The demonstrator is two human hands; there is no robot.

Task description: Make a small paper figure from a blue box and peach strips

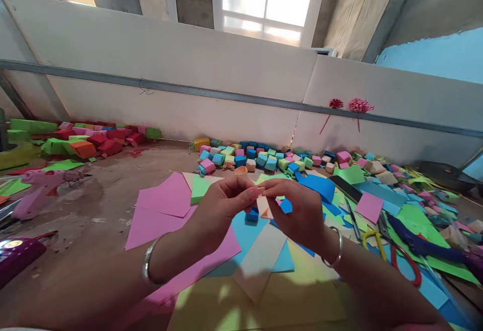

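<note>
Right in the middle, above the overlapping sheets, the small peach paper piece (265, 207) is held up between two hands. The left hand (217, 209) pinches its upper end between thumb and forefinger; the right hand (300, 205) grips it from the other side with bent fingers, thumb partly hidden.

The broadest stretch of brown tabletop (101, 208) runs between the pink glue gun (39, 187) and the edge of the pink sheets (160, 197). On the right, room is tighter: the scissors (383, 233), a black phone (345, 188) and a purple-handled tool (426, 248) lie among paper scraps near that wrist. Ahead, a row of coloured paper blocks (260, 160) lines the foot of the white wall (226, 62).

The piece's long axis slopes from the fingertips down and slightly right, its lower, folded end pointing back toward the person. Just beside it sits a blue block (251, 216); whether they touch cannot be told.

A pale patch on the purple box (22, 260) at the left edge is too unclear to read.
</note>
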